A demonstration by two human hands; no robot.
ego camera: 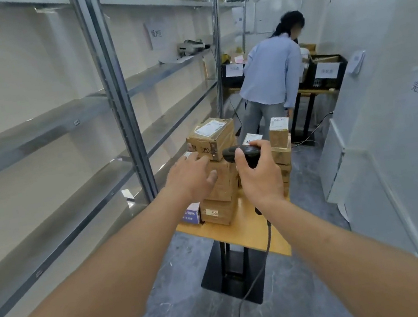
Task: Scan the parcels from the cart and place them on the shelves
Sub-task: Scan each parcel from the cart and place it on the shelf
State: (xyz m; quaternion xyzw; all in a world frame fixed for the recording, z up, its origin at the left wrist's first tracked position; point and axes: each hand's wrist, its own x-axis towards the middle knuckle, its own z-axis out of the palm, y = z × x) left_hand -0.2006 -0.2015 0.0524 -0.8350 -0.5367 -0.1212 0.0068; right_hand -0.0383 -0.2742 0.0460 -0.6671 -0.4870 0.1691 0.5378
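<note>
Though taped — boxy cardboard parcels (212, 141).

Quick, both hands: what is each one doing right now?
Left hand: open, fingers reaching onto the stacked boxes, gripping nothing.
Right hand: holding the scanner.

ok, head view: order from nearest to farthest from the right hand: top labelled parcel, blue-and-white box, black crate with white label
1. Top labelled parcel: just left of the right hand, on the stack.
2. Blue-and-white box: lower left, at the table's near edge.
3. Black crate with white label: far back right, on the rear table.
</note>
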